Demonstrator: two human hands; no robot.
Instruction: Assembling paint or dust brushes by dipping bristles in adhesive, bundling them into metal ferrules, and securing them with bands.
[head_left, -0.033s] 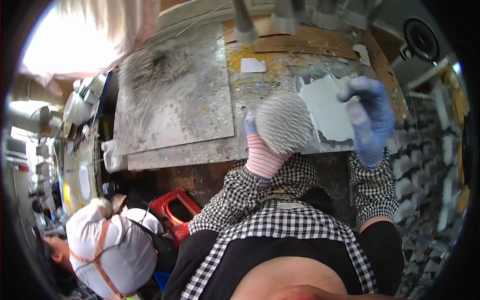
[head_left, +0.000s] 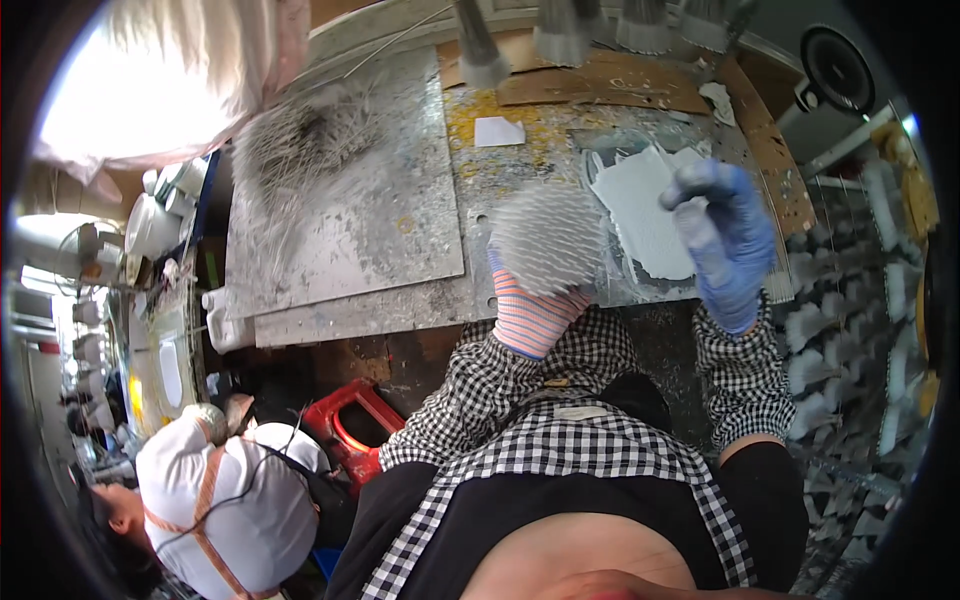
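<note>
My left hand, in an orange-and-blue striped glove, is closed around the lower edge of a round grey-white bristly piece. Fine pale spikes cover the face of this piece, and motion blurs it somewhat. My right hand wears a blue glove with greyish fingertips and hovers over the right side of a white paste patch. Its thumb and forefinger curl toward each other in a pinch; whatever lies between them is too small to make out. The paste is spread on a flat plate on the worktable.
A grey board with a heap of loose pale bristles lies to the left. White paper and cardboard lie farther back. Grey bristle bundles stand at the far edge. A red stool and a co-worker are at lower left.
The bristly piece in my left hand has shifted slightly left and tilted a little. My right hand has moved slightly left, fingers still curled.
</note>
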